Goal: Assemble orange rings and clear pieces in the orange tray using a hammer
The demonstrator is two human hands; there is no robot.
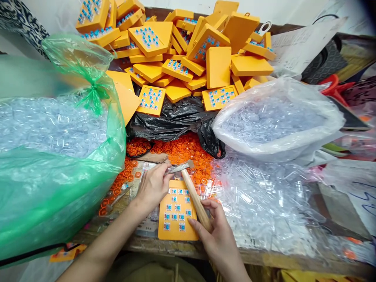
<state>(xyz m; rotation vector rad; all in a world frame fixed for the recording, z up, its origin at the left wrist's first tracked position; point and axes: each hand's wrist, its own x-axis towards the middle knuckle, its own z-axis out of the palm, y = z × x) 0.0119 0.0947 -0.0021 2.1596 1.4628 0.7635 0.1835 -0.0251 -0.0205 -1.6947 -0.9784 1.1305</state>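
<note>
A small hammer with a wooden handle [194, 196] and a metal head [183, 166] slants over an orange-yellow panel [172, 230]. The panel lies flat at the table's front, with several blue switch-like pieces set in its face. My left hand [154, 183] is closed at the hammer's head end, past the panel's top left corner; its fingertips are partly hidden. The lower handle lies between the thumb and fingers of my right hand [217, 229]. The right thumb tip reaches the panel's right edge.
Similar yellow panels [219, 67] are heaped at the back behind a black plastic bag [173, 117]. Orange rings [188, 149] lie in front of it. A green bag [113, 156] of clear pieces stands left, a white bag [279, 149] right, above loose clear pieces [258, 203].
</note>
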